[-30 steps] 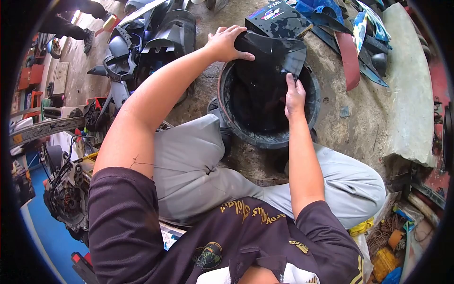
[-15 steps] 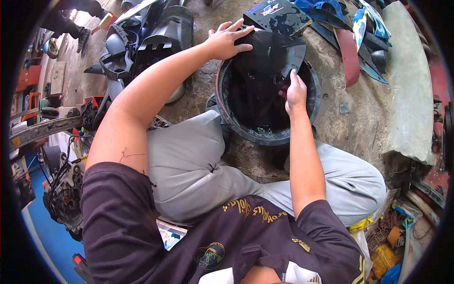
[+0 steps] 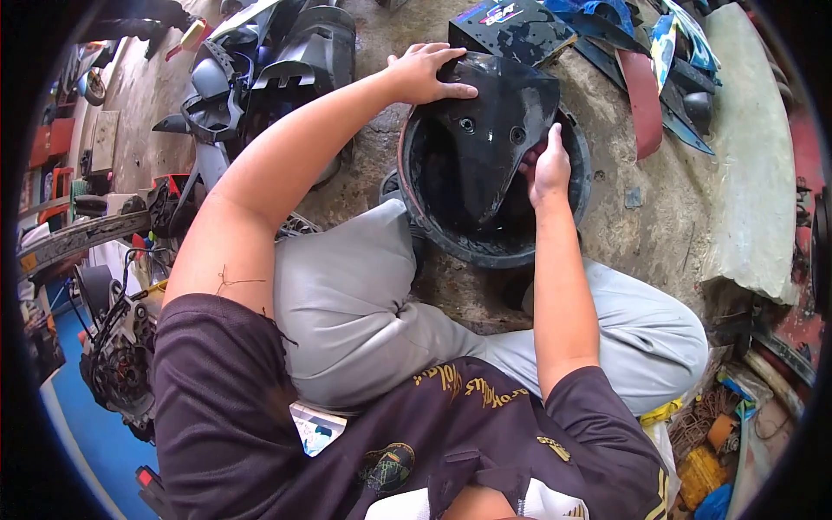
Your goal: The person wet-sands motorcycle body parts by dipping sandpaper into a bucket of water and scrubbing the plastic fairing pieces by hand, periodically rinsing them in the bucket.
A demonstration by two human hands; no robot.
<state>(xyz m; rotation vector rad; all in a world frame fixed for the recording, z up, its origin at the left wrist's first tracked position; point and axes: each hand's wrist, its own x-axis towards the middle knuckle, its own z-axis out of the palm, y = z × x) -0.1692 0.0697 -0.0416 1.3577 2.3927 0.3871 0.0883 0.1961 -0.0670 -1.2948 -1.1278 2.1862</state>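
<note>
A glossy black motorcycle body panel [image 3: 492, 117] with two round holes is held tilted over a round black tub [image 3: 475, 252], its narrow end pointing down toward me. My left hand [image 3: 426, 74] grips its upper left corner, thumb on the face and fingers over the far edge. Along the right edge, my right hand [image 3: 549, 169] holds on with the thumb upright and the fingers curled partly behind the panel. The tub's dark inside is partly hidden by the panel.
A dark box with printed lettering [image 3: 511, 30] stands just beyond the tub. Black plastic motorcycle parts [image 3: 303, 69] are piled at left. Blue and red panels [image 3: 641, 95] lie at right, beside a pale concrete slab [image 3: 750, 156]. An engine [image 3: 121, 364] sits at far left.
The panel has tipped up, so its face, both holes and narrow lower end now show clearly. My right hand has shifted slightly right with its edge; my left hand stays at the upper corner.
</note>
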